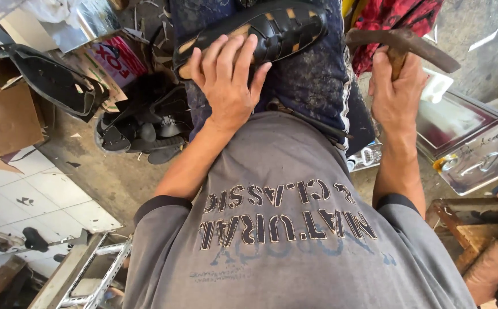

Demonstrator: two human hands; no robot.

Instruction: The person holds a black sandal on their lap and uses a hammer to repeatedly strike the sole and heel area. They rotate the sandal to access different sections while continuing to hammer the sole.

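grey cloth of the person's shirt [295, 252] fills the lower middle of the view, and past it the dark blue, dust-marked lap [312, 74] carries the work. on the floor [106, 177] to the left lies a heap of black shoe parts [140, 129], with a cardboard box [3, 114] at the left edge and a metal case [477, 154] on the right side.

the black woven sandal [272, 28] rests on the lap near its far edge, its long axis running left to right and tipped slightly up at the right end. the left hand [226, 80] lies spread flat over the sandal's left end, fingers [223, 54] splayed and pressing down rather than curled around it, so the free right end of the sandal points toward the other hand.

the right hand [397, 91] is clenched around the wooden handle of a hammer [403, 43], whose rusty head hangs just right of the sandal, near but apart. the left hand alone touches the sandal.
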